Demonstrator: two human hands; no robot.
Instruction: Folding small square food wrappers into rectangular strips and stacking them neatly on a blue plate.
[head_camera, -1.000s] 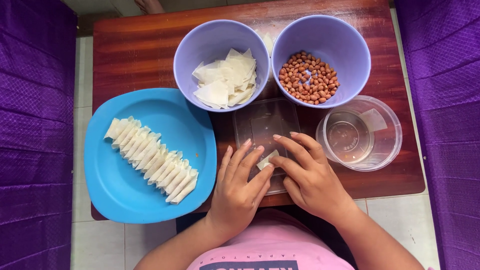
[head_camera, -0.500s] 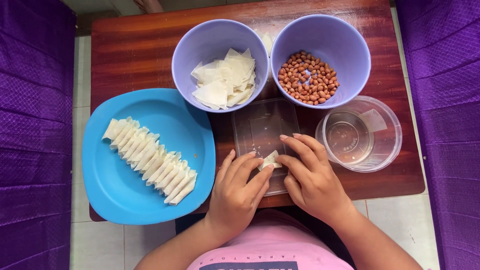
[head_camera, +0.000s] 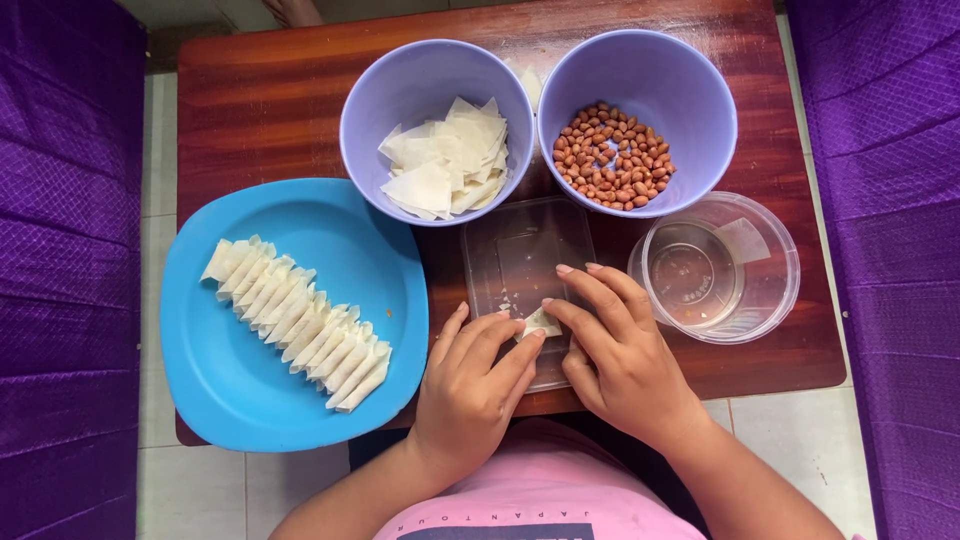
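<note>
Moved since half a second ago: my fingertips have drawn closer over the wrapper; all else unchanged.

Head view. Left hand (head_camera: 470, 385) and right hand (head_camera: 620, 350): both pinched on one small pale pastry wrapper (head_camera: 541, 322), likely to fold it, over the clear flat lid (head_camera: 520, 255) at desk (head_camera: 260, 90) centre. Blue plastic plate (head_camera: 230, 400), 9 o'clock: rolled pieces (head_camera: 295, 320) in a shingled row. Lilac bowl (head_camera: 400, 80), 12 o'clock: thin square wrappers (head_camera: 445, 160). Second bowl (head_camera: 690, 90), 1 o'clock: peanuts (head_camera: 610, 155). Clear round tub (head_camera: 770, 270), 3 o'clock.

My 1 camera sits on my head, looking straight down, close over the bench (head_camera: 260, 110), with my hands (head_camera: 470, 395) at the lower middle of its view.
</note>
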